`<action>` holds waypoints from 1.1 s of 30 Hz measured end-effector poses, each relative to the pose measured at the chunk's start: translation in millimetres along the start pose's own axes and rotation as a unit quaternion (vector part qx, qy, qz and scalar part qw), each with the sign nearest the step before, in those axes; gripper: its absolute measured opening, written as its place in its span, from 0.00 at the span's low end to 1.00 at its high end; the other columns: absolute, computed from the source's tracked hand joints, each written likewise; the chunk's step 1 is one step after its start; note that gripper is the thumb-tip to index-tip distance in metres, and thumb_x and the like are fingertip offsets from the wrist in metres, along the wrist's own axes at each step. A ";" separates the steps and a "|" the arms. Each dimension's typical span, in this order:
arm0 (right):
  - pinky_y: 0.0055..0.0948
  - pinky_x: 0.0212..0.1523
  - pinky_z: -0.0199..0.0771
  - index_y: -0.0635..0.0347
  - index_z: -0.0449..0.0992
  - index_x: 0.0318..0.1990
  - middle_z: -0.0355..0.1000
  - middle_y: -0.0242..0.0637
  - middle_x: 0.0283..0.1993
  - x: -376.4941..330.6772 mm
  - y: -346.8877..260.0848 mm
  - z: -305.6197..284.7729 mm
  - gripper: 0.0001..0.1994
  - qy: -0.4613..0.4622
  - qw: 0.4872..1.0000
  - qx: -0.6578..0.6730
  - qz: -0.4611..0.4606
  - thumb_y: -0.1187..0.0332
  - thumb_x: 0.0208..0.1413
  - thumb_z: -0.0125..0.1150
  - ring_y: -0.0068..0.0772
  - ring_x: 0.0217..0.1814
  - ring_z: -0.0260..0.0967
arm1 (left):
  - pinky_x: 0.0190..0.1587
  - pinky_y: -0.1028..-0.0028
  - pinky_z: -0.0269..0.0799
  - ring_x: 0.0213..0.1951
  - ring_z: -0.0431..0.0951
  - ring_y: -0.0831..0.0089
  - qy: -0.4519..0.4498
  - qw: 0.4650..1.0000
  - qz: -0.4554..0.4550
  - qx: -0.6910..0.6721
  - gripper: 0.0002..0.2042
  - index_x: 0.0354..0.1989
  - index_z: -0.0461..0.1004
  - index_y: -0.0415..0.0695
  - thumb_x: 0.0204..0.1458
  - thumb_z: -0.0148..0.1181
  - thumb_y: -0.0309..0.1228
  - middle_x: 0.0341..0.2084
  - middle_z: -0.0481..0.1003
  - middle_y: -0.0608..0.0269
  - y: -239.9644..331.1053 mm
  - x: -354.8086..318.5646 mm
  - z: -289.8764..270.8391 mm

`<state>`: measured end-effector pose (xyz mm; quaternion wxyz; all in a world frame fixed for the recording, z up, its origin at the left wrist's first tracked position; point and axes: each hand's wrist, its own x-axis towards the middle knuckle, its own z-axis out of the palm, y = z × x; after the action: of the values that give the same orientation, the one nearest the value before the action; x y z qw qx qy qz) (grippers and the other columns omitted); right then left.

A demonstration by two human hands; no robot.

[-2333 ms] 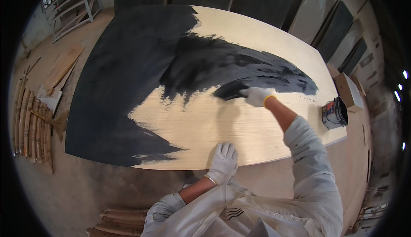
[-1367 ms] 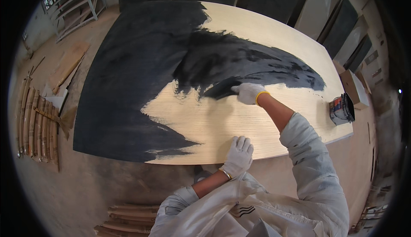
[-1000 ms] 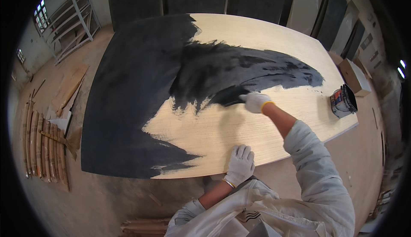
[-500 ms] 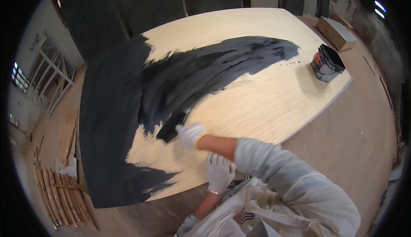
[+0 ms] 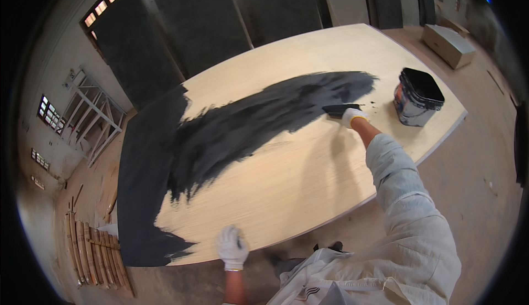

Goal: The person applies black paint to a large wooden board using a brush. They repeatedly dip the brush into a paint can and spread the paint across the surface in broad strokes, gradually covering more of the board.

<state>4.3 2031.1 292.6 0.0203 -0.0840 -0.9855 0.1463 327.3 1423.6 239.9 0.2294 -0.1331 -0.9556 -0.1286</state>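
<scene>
A large pale wood-grained board (image 5: pixel 275 194) lies flat before me, with a band of wet black paint (image 5: pixel 248 109) across its middle and a dark coat over its left end. In my right hand (image 5: pixel 352 117), in a white glove with a yellow cuff, is a wide black paintbrush (image 5: pixel 340 108). Its head meets the lower edge of the band near the right end. My left hand (image 5: pixel 232 247), also gloved, rests on the board's near edge with its fingers laid on the surface. A paint-smeared black bucket (image 5: pixel 419 98) stands on the board's right end, just beyond the brush.
Tall dark panels (image 5: pixel 198 18) lean along the back wall. A cardboard box (image 5: pixel 449 46) sits on the floor at the far right. At the left are a white metal frame (image 5: pixel 96 114) and a bundle of wooden poles (image 5: pixel 96 252).
My right hand has swept the brush to the far right along the paint band, toward the bucket. My left hand has moved left and down onto the board's near edge. The view has shifted.
</scene>
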 end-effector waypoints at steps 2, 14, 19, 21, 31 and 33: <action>0.48 0.55 0.82 0.55 0.83 0.59 0.83 0.50 0.59 -25.6 -9.7 4.4 0.21 -0.054 0.994 -0.059 0.080 0.54 0.66 0.58 0.54 0.59 0.82 | 0.65 0.48 0.70 0.61 0.76 0.45 0.006 1.000 0.002 -0.006 0.17 0.50 0.79 0.45 0.51 0.62 0.28 0.56 0.79 0.50 1.7 1.0 9.2; 0.50 0.58 0.79 0.46 0.70 0.75 0.83 0.51 0.57 -164.5 -38.6 3.6 0.28 -0.154 0.984 0.050 -0.078 0.64 0.67 0.50 0.58 0.58 0.81 | 0.68 0.50 0.69 0.63 0.74 0.44 0.061 0.979 -0.185 0.057 0.16 0.50 0.77 0.42 0.52 0.61 0.23 0.58 0.78 0.48 73.6 21.5 55.3; 0.50 0.68 0.75 0.43 0.66 0.79 0.76 0.53 0.68 -118.9 104.1 -51.5 0.31 -0.131 0.990 0.005 0.054 0.60 0.68 0.53 0.59 0.67 0.77 | 0.67 0.51 0.71 0.63 0.76 0.45 0.068 0.982 -0.172 0.039 0.14 0.49 0.78 0.41 0.52 0.62 0.23 0.56 0.79 0.48 92.3 35.1 56.6; 0.51 0.67 0.75 0.44 0.65 0.79 0.77 0.54 0.67 -100.2 100.7 -70.2 0.32 -0.153 0.984 -0.048 0.079 0.59 0.68 0.53 0.60 0.66 0.77 | 0.65 0.51 0.73 0.61 0.78 0.46 0.085 0.981 -0.171 0.019 0.12 0.47 0.79 0.41 0.53 0.60 0.23 0.55 0.80 0.49 96.6 36.9 53.6; 0.49 0.54 0.80 0.38 0.65 0.79 0.85 0.48 0.50 -116.1 37.5 -61.0 0.34 -0.214 0.970 0.029 -0.115 0.65 0.62 0.56 0.51 0.52 0.83 | 0.62 0.56 0.77 0.57 0.80 0.48 0.120 0.952 -0.266 0.094 0.11 0.47 0.82 0.39 0.56 0.61 0.23 0.53 0.82 0.49 94.7 36.6 61.3; 0.52 0.46 0.81 0.39 0.67 0.77 0.84 0.47 0.40 -110.8 48.4 -85.4 0.33 -0.183 0.967 0.075 -0.162 0.65 0.62 0.56 0.54 0.42 0.83 | 0.63 0.57 0.77 0.56 0.81 0.49 0.123 0.935 -0.317 0.103 0.13 0.50 0.82 0.37 0.58 0.61 0.23 0.54 0.82 0.47 93.7 23.0 62.8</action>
<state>126.7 2082.1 358.4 -0.1308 0.1069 -0.9590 0.2277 311.6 1534.6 213.9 0.3049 0.2177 -0.9205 -0.1109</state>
